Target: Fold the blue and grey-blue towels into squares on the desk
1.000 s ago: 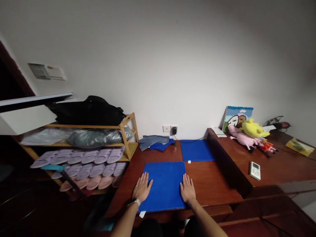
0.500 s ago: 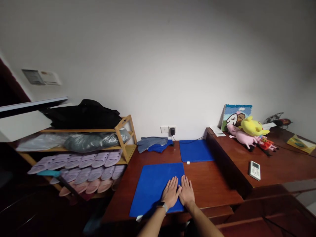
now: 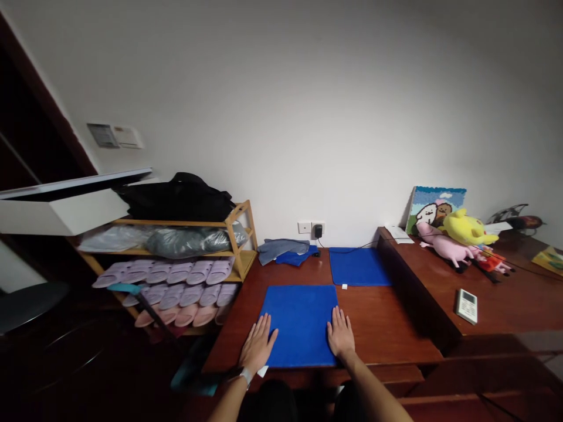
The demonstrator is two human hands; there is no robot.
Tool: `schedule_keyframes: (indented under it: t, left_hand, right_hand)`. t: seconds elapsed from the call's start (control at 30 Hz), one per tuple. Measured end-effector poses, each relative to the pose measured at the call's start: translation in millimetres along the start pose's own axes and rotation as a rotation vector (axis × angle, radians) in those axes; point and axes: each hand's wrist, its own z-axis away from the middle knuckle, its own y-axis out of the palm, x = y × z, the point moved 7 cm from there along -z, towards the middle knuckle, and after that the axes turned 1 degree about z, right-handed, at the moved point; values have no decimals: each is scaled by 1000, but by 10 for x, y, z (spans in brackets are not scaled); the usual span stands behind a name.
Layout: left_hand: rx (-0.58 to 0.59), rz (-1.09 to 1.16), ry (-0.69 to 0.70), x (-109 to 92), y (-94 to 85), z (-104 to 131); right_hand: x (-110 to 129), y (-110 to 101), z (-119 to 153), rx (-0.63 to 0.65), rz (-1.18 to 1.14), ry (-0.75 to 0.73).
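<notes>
A blue cloth [image 3: 301,325] lies spread flat on the brown wooden table [image 3: 378,319], with a small white tag at its near left corner. My left hand [image 3: 257,346] rests over the cloth's left edge, fingers stretched out and pointing forward. On the opposite edge lies my right hand [image 3: 341,334], also flat with its fingers extended. Neither hand grips anything. Behind, against the wall, a second blue cloth [image 3: 360,266] is laid flat with its own white tag. Left of that sits a crumpled pile with a grey-blue cloth [image 3: 281,249] on top of a blue one.
A wooden shoe rack [image 3: 240,249] with slippers and a black bag [image 3: 180,199] stands left. On the higher desk at right are plush toys [image 3: 457,234], a white remote control [image 3: 467,306] and a dog picture [image 3: 433,205]. A black plug [image 3: 318,231] trails a cord rightward.
My hands have moved apart; the left slid from the cloth's right part to its left edge. The cloth now lies straighter. The view has turned slightly left.
</notes>
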Motion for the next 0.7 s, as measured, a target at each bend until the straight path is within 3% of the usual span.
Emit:
schedule_keyframes:
  t: [0.2,0.4,0.57,0.63,0.7]
  left_hand:
    - [31,16,-25,-96,-39,-23]
    - [27,8,-20,-62,-32,-41]
    - [93,-16,-25,-42,-43,-84]
    - [75,-17,-23,-198,-72,-112]
    - [37,10,43,-563,-85,-131]
  right_hand:
    - [-11,10,156,13,3,26]
    - [-51,116,394,-7,-34,10]
    - [-41,127,410,-42,-49,-5]
    - [-33,133,401,-57,-67,-15]
    - [-31,130,402,-70,-79,-19]
